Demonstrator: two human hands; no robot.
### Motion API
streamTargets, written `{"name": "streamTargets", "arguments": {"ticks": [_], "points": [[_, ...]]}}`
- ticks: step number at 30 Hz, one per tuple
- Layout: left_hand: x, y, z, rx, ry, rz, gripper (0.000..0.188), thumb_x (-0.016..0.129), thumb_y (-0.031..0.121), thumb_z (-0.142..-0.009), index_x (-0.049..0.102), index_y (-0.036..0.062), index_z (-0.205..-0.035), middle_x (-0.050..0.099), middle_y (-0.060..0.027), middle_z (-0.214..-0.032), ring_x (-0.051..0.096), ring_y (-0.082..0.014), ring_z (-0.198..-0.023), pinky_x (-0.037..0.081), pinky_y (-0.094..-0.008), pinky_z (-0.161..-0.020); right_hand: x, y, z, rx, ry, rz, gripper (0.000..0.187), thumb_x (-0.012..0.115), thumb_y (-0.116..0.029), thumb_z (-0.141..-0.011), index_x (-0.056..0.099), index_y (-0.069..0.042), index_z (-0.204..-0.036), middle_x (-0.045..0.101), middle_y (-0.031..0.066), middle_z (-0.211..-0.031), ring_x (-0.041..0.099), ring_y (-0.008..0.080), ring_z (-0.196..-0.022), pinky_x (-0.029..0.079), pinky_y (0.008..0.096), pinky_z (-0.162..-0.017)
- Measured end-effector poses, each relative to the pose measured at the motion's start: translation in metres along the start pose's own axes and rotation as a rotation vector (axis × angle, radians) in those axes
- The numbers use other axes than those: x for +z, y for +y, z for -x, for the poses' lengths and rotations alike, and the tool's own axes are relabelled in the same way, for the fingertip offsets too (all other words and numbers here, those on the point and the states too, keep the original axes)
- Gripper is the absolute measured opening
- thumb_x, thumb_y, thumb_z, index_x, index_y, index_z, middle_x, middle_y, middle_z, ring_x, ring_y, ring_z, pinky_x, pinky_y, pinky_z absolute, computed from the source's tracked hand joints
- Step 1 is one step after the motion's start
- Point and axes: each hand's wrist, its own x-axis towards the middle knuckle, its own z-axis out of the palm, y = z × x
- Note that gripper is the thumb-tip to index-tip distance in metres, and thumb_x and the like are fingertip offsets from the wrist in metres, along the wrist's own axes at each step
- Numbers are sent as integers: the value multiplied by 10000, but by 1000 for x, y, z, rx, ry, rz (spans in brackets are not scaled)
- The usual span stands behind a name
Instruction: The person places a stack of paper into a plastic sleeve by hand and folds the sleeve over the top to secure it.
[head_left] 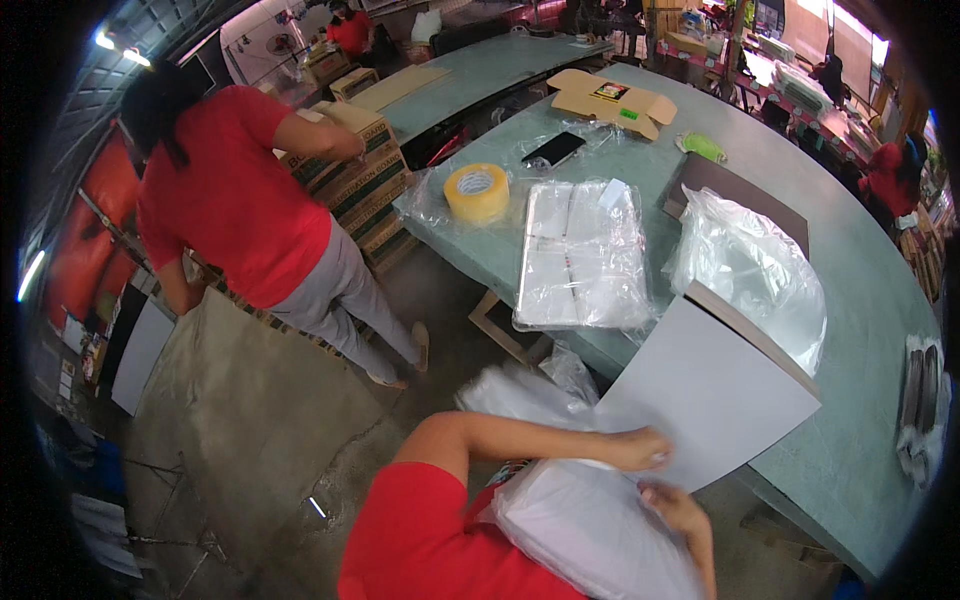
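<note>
A thick white stack of sheets or board (710,395) with a brown edge leans tilted at the near edge of the table. Its lower end meets a clear plastic bag (600,530) that lies bunched against my body. My left hand (638,449) reaches across from the left, its fingers closed at the bag beside the stack's lower left edge. Just below it, my right hand (676,507) has thumb and fingers pressed together on the bag's edge by the stack's bottom corner. Some of its fingers are hidden.
On the green table (860,400) lie a plastic-wrapped white bundle (582,255), a yellow tape roll (477,192), a black phone (553,151), loose plastic bags (745,265) and a flattened carton (612,101). A co-worker in red (235,195) stands at left beside stacked cartons (365,190).
</note>
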Motion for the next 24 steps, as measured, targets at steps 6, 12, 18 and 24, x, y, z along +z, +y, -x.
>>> {"name": "streamTargets", "arguments": {"ticks": [6, 12, 18, 24], "points": [[-88, 87, -51, 211, 338, 175, 239, 400, 139, -829, 516, 19, -1000, 560, -77, -957, 555, -144, -755, 456, -282, -655, -32, -87, 10, -570, 375, -604, 292, 661, -216, -699, 556, 6, -857, 568, 35, -758, 515, 99, -679, 416, 225, -596], [-143, 115, -7, -116, 1032, 259, 66, 514, 82, -804, 533, 26, -775, 500, -12, -633, 449, -70, -487, 385, -199, -456, -50, -76, 30, -564, 289, -473, 456, 704, -231, -648, 527, 6, -995, 561, 51, -871, 514, 111, -793, 412, 254, -688], [-103, 113, -35, 291, 463, -96, 83, 520, 11, -770, 562, 6, -842, 542, -41, -708, 505, -114, -570, 426, -221, -545, -61, -114, 34, -820, 203, -547, 560, 713, -220, -641, 474, 8, -1093, 546, 62, -923, 507, 135, -845, 408, 275, -721], [-128, 116, -32, 296, 819, 234, 126, 499, -3, -772, 539, -6, -892, 551, -61, -770, 529, -121, -619, 445, -234, -563, -59, -120, 53, -327, 392, 19, 189, 645, -137, -720, 554, 16, -784, 547, 29, -674, 508, 90, -630, 416, 234, -566]]}}
